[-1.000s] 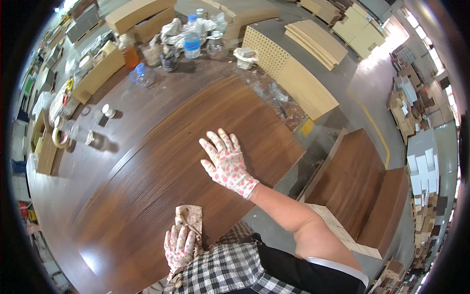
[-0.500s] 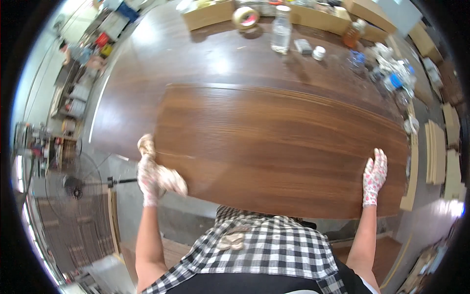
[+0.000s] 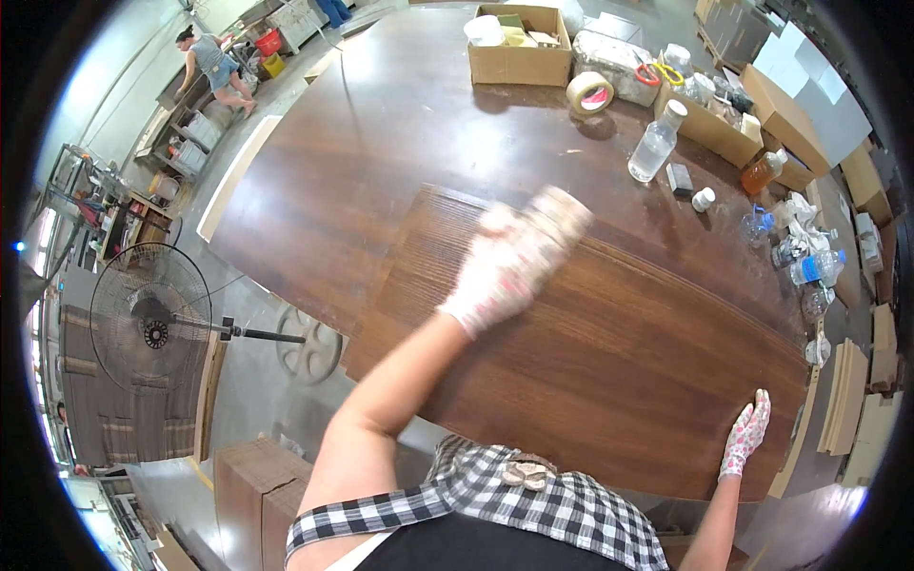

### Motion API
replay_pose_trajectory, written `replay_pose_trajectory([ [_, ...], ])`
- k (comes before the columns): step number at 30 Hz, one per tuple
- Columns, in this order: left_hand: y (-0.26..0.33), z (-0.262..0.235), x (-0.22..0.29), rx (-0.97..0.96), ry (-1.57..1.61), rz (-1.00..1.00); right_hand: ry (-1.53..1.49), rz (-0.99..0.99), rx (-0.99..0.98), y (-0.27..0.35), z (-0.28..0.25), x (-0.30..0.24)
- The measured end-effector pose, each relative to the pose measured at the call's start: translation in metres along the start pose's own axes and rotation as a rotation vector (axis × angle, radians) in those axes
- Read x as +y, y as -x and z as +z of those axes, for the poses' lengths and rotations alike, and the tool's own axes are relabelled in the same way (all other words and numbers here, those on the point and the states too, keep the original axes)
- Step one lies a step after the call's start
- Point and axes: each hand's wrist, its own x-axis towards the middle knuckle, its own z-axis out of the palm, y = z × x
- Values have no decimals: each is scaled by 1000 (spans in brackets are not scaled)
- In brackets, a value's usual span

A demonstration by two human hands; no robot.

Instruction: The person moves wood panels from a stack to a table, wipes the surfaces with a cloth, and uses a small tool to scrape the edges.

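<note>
The left hand (image 3: pixel 505 271) is clamping a cloth (image 3: pixel 557 211) (blurred) on the wood panel (image 3: pixel 609 352), the right hand (image 3: pixel 745 436) is lying flat at four o'clock, and a cardboard box (image 3: pixel 519 62) is holding supplies at twelve.

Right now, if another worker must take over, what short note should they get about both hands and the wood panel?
Left hand: gloved, blurred in motion, pressing a rag on the far part of the dark wood panel.
Right hand: gloved, flat on the panel's near right edge, holding nothing.
The panel lies flat on the big brown table; bottles and a tape roll stand beyond it.
Done or left: the surface looks even, so I cannot tell which areas are wiped.
</note>
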Motion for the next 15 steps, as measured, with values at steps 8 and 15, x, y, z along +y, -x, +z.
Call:
replay_pose_trajectory([
  [8,116,46,-183,479,503,-730,4,-36,26,-7,2,-7],
  [15,94,-31,-4,70,697,126,-7,9,30,-7,8,2],
])
